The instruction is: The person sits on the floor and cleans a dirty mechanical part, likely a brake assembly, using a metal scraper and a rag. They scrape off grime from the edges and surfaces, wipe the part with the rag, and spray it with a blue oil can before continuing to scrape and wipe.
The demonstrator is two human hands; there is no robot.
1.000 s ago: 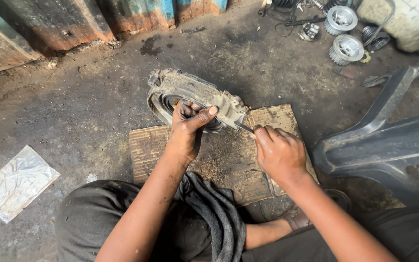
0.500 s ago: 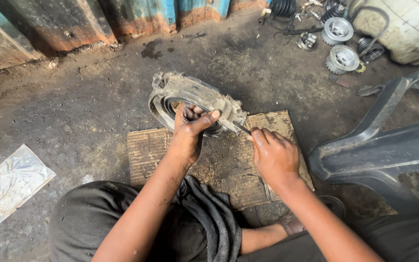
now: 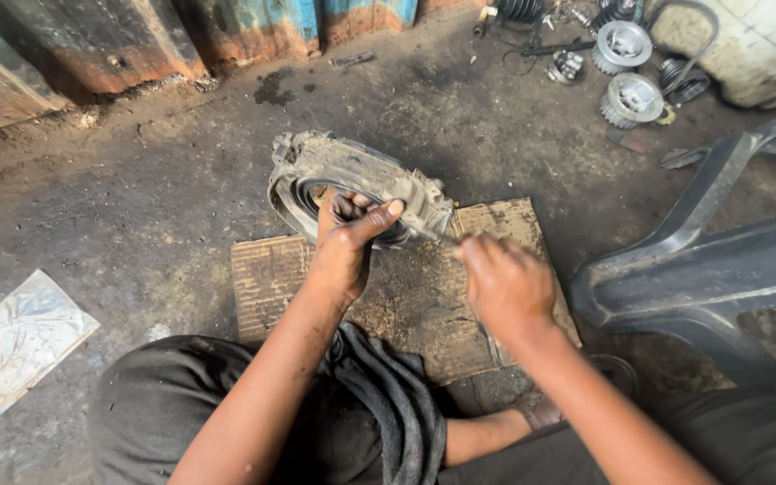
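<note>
Dirty floor (image 3: 136, 207) holds cardboard (image 3: 271, 278). Left hand (image 3: 345, 247) grips the round metal part (image 3: 352, 180); right hand (image 3: 505, 287), at 3 o'clock, looks blurry, maybe pinching a thin tool. Hold tight, scrape slowly.

A crumpled silvery foil wrapper (image 3: 20, 339) (flat, roughly rectangular) lies on the dirty floor (image 3: 136, 198), far left.

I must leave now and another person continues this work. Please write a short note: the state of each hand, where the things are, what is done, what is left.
Left hand: grips the dirty metal ring housing, fingers in its opening, holding it tilted on edge.
Right hand: closed, blurred, at the housing's right end; any tool in it cannot be made out.
The housing's lower edge rests on the cardboard sheet on the ground.
Done: cannot tell; the housing is still caked with grime.
Left: the work at its right end.
</note>
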